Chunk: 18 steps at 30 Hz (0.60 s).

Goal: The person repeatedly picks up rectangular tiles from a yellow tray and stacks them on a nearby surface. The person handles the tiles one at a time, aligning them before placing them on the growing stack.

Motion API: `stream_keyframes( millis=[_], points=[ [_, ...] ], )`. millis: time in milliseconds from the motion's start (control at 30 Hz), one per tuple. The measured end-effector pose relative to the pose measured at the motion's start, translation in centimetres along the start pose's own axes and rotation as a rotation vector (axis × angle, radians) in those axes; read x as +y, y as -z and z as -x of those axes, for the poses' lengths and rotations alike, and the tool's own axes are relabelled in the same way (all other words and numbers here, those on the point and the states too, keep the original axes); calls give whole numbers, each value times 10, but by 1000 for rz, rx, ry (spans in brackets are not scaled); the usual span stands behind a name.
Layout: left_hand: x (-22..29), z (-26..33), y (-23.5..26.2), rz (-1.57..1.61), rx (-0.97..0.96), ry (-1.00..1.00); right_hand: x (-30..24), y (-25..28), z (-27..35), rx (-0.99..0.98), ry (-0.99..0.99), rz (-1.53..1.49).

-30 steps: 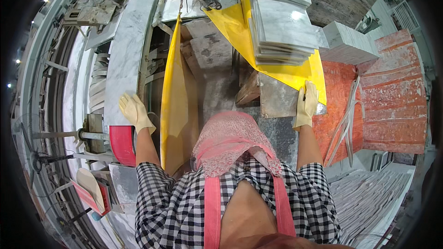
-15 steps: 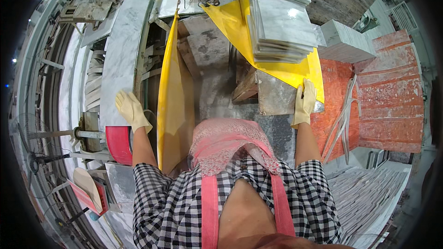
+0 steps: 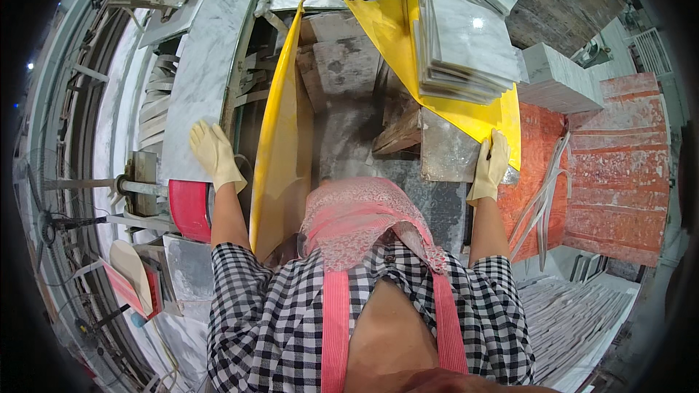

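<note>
Right grip: right hand [image 3: 489, 167], gloved, is closed over the near edge of a grey slab [image 3: 450, 154], fingers on top and curled over it, at the lower corner of the yellow sheet [image 3: 466, 113].
Left grip: left hand [image 3: 215, 154], gloved, lies spread and flat, pinching nothing, on the long marble strip [image 3: 207, 65] left of the yellow sheet.
Slab: lies flat, partly under the yellow sheet's lower edge, next to a wooden block [image 3: 399, 135].
Stack: pale tiles [image 3: 466, 36] piled on the yellow sheet, above the slab.
Yellow sheet, other fold: a second yellow panel [image 3: 280, 138] stands on edge between the two hands.
Change: over the last second both hands have kept their places; only the view has shifted slightly, and the slab has not moved.
Meaning: judged from this, the work is paused at holding and bracing, with nothing lifted yet.
Right of the sheet: red pallet boards [image 3: 611, 167].
</note>
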<state>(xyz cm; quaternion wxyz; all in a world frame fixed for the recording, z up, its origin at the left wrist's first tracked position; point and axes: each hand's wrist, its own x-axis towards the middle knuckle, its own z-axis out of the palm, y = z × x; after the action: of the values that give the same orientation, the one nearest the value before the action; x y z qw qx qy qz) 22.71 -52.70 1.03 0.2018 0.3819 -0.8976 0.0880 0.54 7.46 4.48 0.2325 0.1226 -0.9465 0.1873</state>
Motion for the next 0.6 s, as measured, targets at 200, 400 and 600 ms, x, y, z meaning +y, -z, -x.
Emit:
stream_keyframes(
  millis=[200, 400, 600],
  points=[
    [-2, 0, -4, -22, 72, -57, 3, -2, 2, -18, -45, -19],
    [-5, -3, -6, -20, 99, -75, 2, -2, -1, -23, -40, 28],
    [-5, -4, -6, 12, 113, -80, -5, -2, -1, 9, -26, 46]
  ],
)
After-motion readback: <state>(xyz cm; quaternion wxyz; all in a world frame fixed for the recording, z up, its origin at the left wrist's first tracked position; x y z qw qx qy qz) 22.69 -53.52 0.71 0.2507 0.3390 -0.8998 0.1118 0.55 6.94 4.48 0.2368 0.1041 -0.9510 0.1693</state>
